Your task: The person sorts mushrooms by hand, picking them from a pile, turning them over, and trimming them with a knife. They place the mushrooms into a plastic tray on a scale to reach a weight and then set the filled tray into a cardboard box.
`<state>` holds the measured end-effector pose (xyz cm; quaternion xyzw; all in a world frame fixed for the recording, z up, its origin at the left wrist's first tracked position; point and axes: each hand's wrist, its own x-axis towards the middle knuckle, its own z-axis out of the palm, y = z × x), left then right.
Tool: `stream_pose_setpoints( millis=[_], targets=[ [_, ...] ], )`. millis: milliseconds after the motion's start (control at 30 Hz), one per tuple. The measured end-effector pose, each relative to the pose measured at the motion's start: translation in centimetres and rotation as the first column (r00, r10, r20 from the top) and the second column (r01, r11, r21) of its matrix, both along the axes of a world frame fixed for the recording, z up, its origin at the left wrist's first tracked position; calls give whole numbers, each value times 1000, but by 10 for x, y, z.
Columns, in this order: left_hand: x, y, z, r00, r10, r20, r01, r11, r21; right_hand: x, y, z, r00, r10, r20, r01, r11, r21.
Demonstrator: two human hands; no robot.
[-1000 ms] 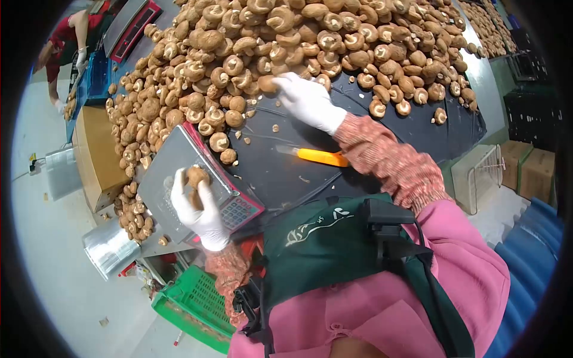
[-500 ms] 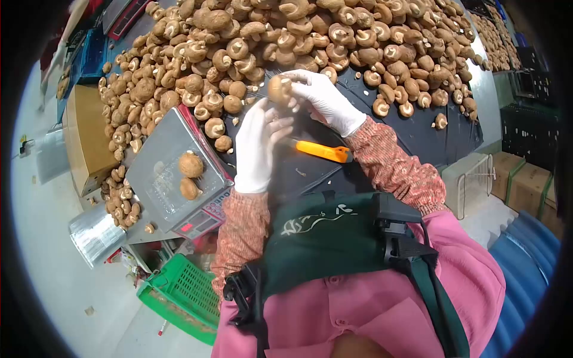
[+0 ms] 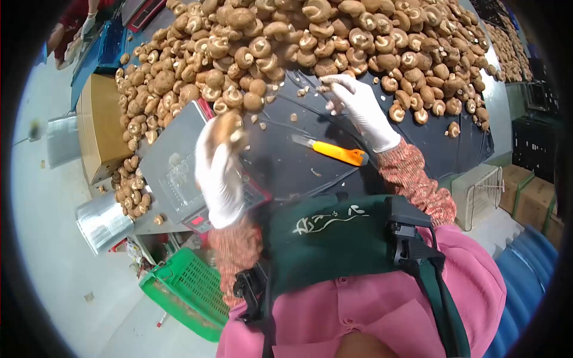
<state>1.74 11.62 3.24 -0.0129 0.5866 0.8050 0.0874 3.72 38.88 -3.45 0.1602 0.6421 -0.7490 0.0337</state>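
My left hand (image 3: 219, 173), in a white glove, is closed around brown mushrooms (image 3: 227, 126) over the right side of the flat scale (image 3: 164, 161). Motion blur hides how many it holds. Much of the scale's plate lies behind that hand. My right hand (image 3: 364, 113), gloved too, is above the dark table cover near the mushroom pile (image 3: 268, 48). Its fingers are apart, with a small pale stem piece (image 3: 323, 89) by the fingertips. Between the hands lies an orange utility knife (image 3: 337, 152), blade pointing left.
Loose stem bits (image 3: 293, 117) are scattered on the dark cover (image 3: 280, 167). A cardboard box (image 3: 101, 128) and a metal tin (image 3: 104, 221) flank the scale's left side. Below is a green basket (image 3: 188, 286). A co-worker's gloved hand (image 3: 89, 24) shows at upper left.
The mushroom has passed from my right fingers into my left hand, which moved left over the scale. Two mushrooms on the scale are no longer visible. My right hand has drawn away rightward.
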Motion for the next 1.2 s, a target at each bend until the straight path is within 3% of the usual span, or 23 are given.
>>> stream_pose_setpoints(
  millis=[33, 67, 133, 200, 233, 267, 300, 333, 400, 467, 533, 633, 667, 700, 733, 833, 900, 933, 1000, 1067, 1100, 1200],
  targets=[
    [5, -18, 6, 981, 122, -154, -171, 914, -367, 1, 3, -3, 1000, -21, 3, 20, 998, 55],
    [8, -37, 11, 926, 174, -336, -360, 674, -645, 1, 5, -4, 998, -55, -12, 56, 996, 73],
    [9, -80, -9, 827, 266, -494, -547, 583, -601, -3, 14, -20, 996, -80, -30, 82, 994, 71],
    [13, -118, -31, 799, 342, -495, -601, 479, -639, -6, 21, -26, 995, -81, -51, 88, 983, 162],
    [15, -136, -43, 848, 250, -467, -530, 389, -754, -8, 22, -23, 990, -133, -56, 141, 975, 170],
    [16, -153, -56, 891, 161, -425, -454, 281, -846, -10, 30, -37, 972, -166, -169, 202, 954, 222],
    [15, -167, -71, 932, 124, -340, -362, 298, -884, -15, 36, -41, 935, -271, -228, 334, 890, 311],
    [16, -168, -74, 929, 46, -367, -370, 175, -913, -18, 41, -43, 884, -364, -295, 458, 801, 385],
    [17, -169, -70, 936, 23, -351, -347, 216, -912, -17, 60, -40, 826, -449, -340, 556, 750, 359],
    [18, -161, -56, 944, 40, -327, -329, 106, -938, -7, 85, -33, 778, -500, -380, 624, 678, 388],
    [17, -160, -49, 903, 127, -410, -419, 58, -906, -3, 113, -47, 721, -573, -388, 692, 614, 379],
    [15, -143, -23, 870, 155, -468, -484, 91, -870, 7, 126, -14, 729, -553, -402, 681, 535, 500],
    [15, -125, -16, 870, 180, -458, -491, 235, -839, 6, 128, -12, 732, -541, -414, 678, 522, 517],
    [13, -107, -10, 871, 205, -447, -492, 370, -788, 1, 135, -23, 742, -456, -491, 665, 409, 625],
    [12, -89, -4, 871, 229, -434, -488, 495, -719, -4, 126, -8, 768, -498, -402, 635, 512, 579],
    [10, -38, -7, 876, -34, -481, -392, 530, -752, -31, 122, -6, 843, -317, -434, 536, 427, 728],
    [10, -7, -7, 875, -166, -454, -294, 563, -772, -57, 127, -12, 864, -236, -444, 497, 267, 826],
    [10, 10, -12, 868, -156, -472, -243, 696, -676, -67, 132, -15, 875, -194, -444, 476, 176, 862],
    [15, 38, -8, 883, -172, -437, -142, 789, -598, -84, 144, -20, 871, -158, -464, 487, 173, 856],
    [13, 48, -5, 836, -336, -434, -107, 675, -730, -103, 154, -20, 866, -140, -481, 500, 216, 838],
    [14, 54, -5, 858, -320, -402, -86, 682, -726, -113, 158, -15, 864, -60, -499, 500, 205, 841],
    [16, 63, -11, 836, -395, -380, -25, 664, -747, -128, 168, 1, 981, 24, -193, 176, 320, 931]
  ],
)
